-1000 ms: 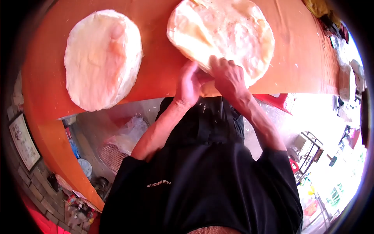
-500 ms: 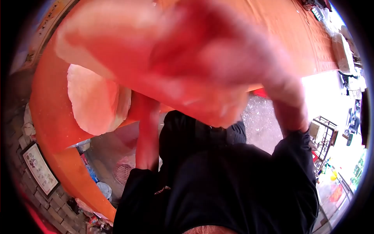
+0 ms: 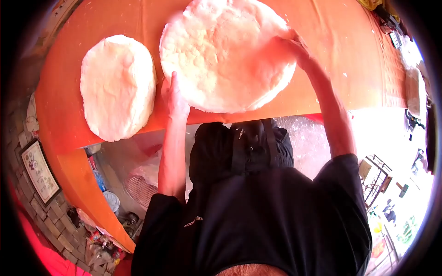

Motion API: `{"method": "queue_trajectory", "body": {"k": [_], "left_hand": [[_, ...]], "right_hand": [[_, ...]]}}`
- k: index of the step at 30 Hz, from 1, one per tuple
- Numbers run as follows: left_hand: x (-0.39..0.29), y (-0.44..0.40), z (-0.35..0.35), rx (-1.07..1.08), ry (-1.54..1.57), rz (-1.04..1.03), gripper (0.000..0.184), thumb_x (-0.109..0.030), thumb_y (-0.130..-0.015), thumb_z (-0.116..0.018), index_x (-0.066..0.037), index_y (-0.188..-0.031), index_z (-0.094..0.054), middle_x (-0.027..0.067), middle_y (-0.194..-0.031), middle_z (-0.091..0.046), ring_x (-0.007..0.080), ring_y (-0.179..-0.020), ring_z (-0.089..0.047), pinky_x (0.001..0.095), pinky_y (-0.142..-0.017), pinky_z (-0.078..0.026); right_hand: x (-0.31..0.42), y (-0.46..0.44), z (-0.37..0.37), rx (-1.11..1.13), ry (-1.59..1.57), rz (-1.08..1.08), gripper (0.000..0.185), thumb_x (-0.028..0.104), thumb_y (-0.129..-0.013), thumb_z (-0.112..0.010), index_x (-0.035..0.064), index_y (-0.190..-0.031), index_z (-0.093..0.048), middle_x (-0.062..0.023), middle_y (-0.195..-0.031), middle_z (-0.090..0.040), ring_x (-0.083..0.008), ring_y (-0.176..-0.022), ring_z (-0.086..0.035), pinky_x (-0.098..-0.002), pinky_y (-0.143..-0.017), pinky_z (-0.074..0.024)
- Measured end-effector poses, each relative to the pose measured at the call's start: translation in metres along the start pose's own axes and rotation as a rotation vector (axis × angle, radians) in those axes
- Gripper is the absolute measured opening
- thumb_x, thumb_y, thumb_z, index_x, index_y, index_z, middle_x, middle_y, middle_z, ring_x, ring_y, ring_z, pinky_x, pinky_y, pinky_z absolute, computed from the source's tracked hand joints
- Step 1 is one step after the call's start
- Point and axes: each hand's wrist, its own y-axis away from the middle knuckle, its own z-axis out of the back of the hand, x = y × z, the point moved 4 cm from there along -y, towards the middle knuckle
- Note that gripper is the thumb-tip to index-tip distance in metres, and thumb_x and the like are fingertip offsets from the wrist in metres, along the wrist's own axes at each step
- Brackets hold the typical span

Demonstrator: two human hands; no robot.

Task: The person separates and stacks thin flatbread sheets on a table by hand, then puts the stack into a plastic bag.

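A large round of pale dough [image 3: 221, 60] lies flat on the orange table [image 3: 322, 99]. At its lower left edge is my left hand [image 3: 177, 97], open, with the thumb raised against the rim and the other fingers beside it. On the upper right edge rests my right hand [image 3: 294, 47]; its fingertips are washed out against the dough, so their grip is unclear. A second, oval slab of dough [image 3: 118, 87] sits further left, apart from both hands.
A framed picture [image 3: 40, 171] stands by the brickwork at the lower left. Below the table are a bucket [image 3: 111, 201] and a ribbed basket [image 3: 140, 189]. A metal rack [image 3: 375, 177] stands at the right, and a wrapped bundle [image 3: 415, 92] lies beyond the table's right end.
The large dough was lifted and swung over in a blur, and now lies flat, further left than at first. My hands have moved from close together to opposite sides of it.
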Motion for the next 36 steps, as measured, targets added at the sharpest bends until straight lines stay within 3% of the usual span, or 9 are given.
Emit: {"method": "queue_trajectory", "body": {"k": [4, 7, 11, 16, 22, 24, 27, 30, 36], "left_hand": [[0.013, -0.007, 0.002, -0.164, -0.386, -0.255, 0.031, -0.016, -0.092, -0.056, 0.003, -0.115, -0.050, 0.0100, -0.113, -0.055, 0.0169, -0.100, -0.054, 0.0308, -0.085, -0.047], [0.021, -0.016, 0.007, -0.157, -0.379, -0.166, 0.028, -0.015, -0.090, -0.058, 0.004, -0.109, -0.049, 0.0101, -0.104, -0.056, 0.0143, -0.090, -0.054, 0.0303, -0.077, -0.047], [0.013, -0.016, 0.004, -0.002, -0.153, -0.056, 0.024, -0.011, -0.087, -0.059, 0.003, -0.103, -0.051, 0.0076, -0.094, -0.057, 0.0124, -0.081, -0.055, 0.0284, -0.070, -0.047], [0.026, -0.019, 0.016, 0.104, -0.143, -0.067, 0.029, -0.007, -0.086, -0.056, 0.006, -0.112, -0.055, 0.0110, -0.104, -0.062, 0.0160, -0.090, -0.061, 0.0299, -0.078, -0.050], [-0.027, -0.007, -0.008, 0.071, -0.120, -0.056, 0.038, -0.007, -0.080, -0.060, 0.004, -0.116, -0.054, 0.0088, -0.103, -0.063, 0.0160, -0.089, -0.062, 0.0302, -0.079, -0.051], [-0.067, -0.004, -0.014, 0.027, -0.002, -0.036, 0.029, -0.010, -0.073, -0.063, 0.002, -0.098, -0.060, 0.0027, -0.084, -0.060, 0.0108, -0.076, -0.055, 0.0273, -0.065, -0.047], [-0.111, -0.016, 0.017, 0.045, -0.062, -0.108, 0.034, -0.010, -0.080, -0.064, 0.001, -0.111, -0.058, 0.0057, -0.095, -0.064, 0.0130, -0.083, -0.060, 0.0276, -0.074, -0.050], [-0.174, -0.012, 0.070, -0.053, -0.018, -0.221, 0.021, -0.009, -0.078, -0.068, 0.001, -0.096, -0.061, 0.0036, -0.085, -0.063, 0.0109, -0.074, -0.059, 0.0257, -0.065, -0.049], [-0.239, -0.010, 0.228, -0.158, 0.045, -0.411, 0.038, -0.005, -0.082, -0.065, 0.004, -0.117, -0.055, 0.0133, -0.106, -0.064, 0.0207, -0.094, -0.063, 0.0327, -0.083, -0.052]], "right_hand": [[-0.002, -0.007, 0.000, 0.113, -0.048, 0.007, 0.061, 0.027, -0.079, -0.066, 0.0004, -0.130, -0.046, -0.0072, -0.114, -0.060, -0.0183, -0.105, -0.056, -0.0311, -0.089, -0.0441], [-0.010, -0.007, 0.007, 0.127, -0.313, -0.163, 0.062, 0.026, -0.077, -0.068, -0.0018, -0.128, -0.047, -0.0065, -0.105, -0.063, -0.0165, -0.094, -0.059, -0.0304, -0.082, -0.0471], [-0.015, -0.001, 0.016, 0.082, -0.103, -0.261, 0.060, 0.027, -0.078, -0.069, -0.0035, -0.126, -0.049, -0.0061, -0.102, -0.064, -0.0160, -0.092, -0.060, -0.0309, -0.080, -0.0480], [-0.013, -0.007, 0.005, 0.213, -0.464, -0.414, 0.046, 0.023, -0.080, -0.069, 0.0002, -0.118, -0.057, -0.0059, -0.101, -0.064, -0.0158, -0.090, -0.059, -0.0302, -0.079, -0.0482], [0.051, -0.016, 0.025, 0.017, 0.082, -0.097, 0.037, 0.022, -0.081, -0.066, 0.0010, -0.111, -0.060, -0.0078, -0.101, -0.064, -0.0194, -0.090, -0.060, -0.0326, -0.082, -0.0488], [0.113, -0.008, 0.008, 0.095, -0.058, -0.072, 0.037, 0.021, -0.081, -0.065, 0.0010, -0.112, -0.060, -0.0083, -0.101, -0.064, -0.0194, -0.091, -0.061, -0.0325, -0.083, -0.0487], [0.185, 0.002, -0.031, 0.214, -0.082, 0.075, 0.034, 0.021, -0.080, -0.065, 0.0014, -0.108, -0.062, -0.0068, -0.097, -0.064, -0.0174, -0.086, -0.059, -0.0309, -0.078, -0.0473], [0.224, 0.002, -0.095, 0.332, -0.054, 0.181, 0.032, 0.021, -0.080, -0.066, 0.0018, -0.105, -0.063, -0.0053, -0.093, -0.064, -0.0154, -0.082, -0.058, -0.0293, -0.072, -0.0459], [0.224, -0.029, -0.255, 0.563, -0.079, 0.218, 0.026, 0.020, -0.079, -0.066, 0.0026, -0.098, -0.065, -0.0022, -0.086, -0.064, -0.0115, -0.072, -0.056, -0.0261, -0.061, -0.0430]]}}
